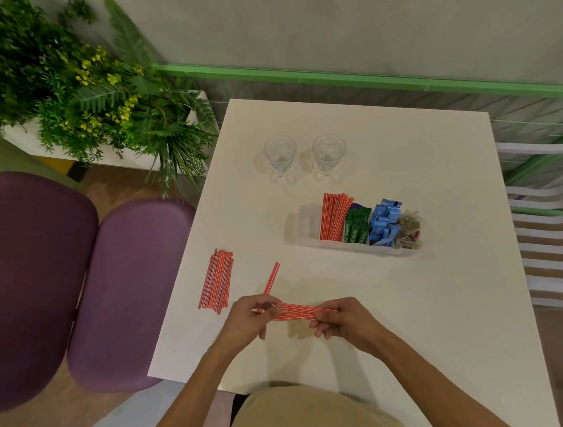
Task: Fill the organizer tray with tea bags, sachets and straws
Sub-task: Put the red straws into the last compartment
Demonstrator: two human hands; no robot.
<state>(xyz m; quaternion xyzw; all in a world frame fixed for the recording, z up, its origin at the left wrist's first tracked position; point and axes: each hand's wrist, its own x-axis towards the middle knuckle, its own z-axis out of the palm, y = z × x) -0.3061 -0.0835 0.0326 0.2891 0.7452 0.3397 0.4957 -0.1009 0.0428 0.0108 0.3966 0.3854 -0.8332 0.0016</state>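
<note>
Head view, with positions referred to the organizer tray [308,225]. Nearest the camera, on the side of the white table [430,314] closest to the person, the left hand [251,314] and right hand [350,321] each close around one end of a bundle of red straws [297,312] held level just above the tabletop, well short of the tray. One single straw [271,278] angles up out of the left hand's grip toward the tray. A loose pile of straws [216,281] lies flat on the table, nearer than the tray and to its left. The tray itself sits at mid-table: its leftmost compartment shows only white, then come upright red straws [334,216], green sachets [356,227], blue sachets [383,221] and, at the right end, tea bags [409,230]. Beyond the tray stand two empty glasses [279,155], side by side. Left of the table, two purple chairs [130,288] and a planter of greenery [96,95].
</note>
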